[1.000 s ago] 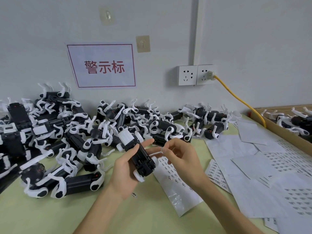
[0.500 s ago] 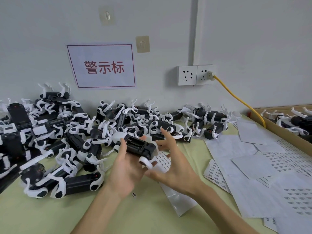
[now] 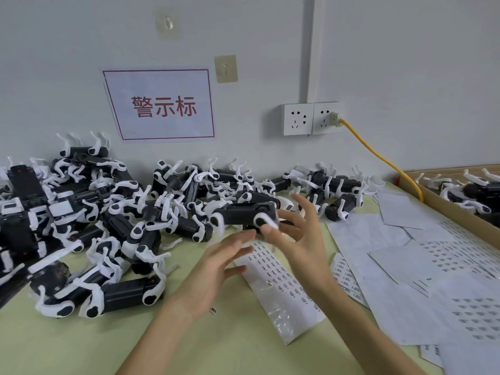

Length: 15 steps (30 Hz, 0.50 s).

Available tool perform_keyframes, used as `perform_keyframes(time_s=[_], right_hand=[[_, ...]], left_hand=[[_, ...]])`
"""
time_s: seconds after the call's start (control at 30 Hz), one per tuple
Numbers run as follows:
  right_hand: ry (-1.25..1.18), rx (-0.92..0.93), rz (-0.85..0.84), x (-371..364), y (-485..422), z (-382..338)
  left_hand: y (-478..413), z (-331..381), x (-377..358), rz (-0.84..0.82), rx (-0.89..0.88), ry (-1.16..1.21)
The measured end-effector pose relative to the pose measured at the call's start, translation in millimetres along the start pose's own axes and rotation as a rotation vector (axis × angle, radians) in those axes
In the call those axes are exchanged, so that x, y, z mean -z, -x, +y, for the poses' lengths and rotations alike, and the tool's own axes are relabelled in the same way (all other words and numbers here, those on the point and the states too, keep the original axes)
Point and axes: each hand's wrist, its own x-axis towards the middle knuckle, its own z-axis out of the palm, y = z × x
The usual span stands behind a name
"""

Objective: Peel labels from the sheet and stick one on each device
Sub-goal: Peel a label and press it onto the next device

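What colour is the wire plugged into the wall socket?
Yellow: the long plastic-coated wire shows best in the head view.

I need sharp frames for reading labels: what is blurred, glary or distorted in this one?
Head view: the left hand and right hand are motion-smeared, as are the white ends of the device by them. The pile and wall sign are sharp. Head view: glare patches sit on the near end of the glossy label sheet. The wide lens skews the sign. Light is even.
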Motion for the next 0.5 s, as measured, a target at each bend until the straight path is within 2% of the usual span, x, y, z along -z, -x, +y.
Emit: perform_keyframes(time_s=[0.13,0.23,0.37,0.5], right_hand=[[-0.246,-0.146,0.119,10.7,-10.5,-4.2],[-0.361,-0.211,0.112,14.8,-14.1,-5.5],[-0.383,-0.263,-0.032,10.8,-11.0,-6.4],[-0.322,-0.281,-0.14,3.7,-4.4,-3.0]], left_hand=[[-2.8,-4.7,6.2,0.185,0.044,-0.026],[-5.1,-3.7,13.0,0.283,0.075,0.151],[-4.6,1.6,16.4,0.212,0.041,0.329],[2.1,2.3,4.9,0.024,0.087,0.194]])
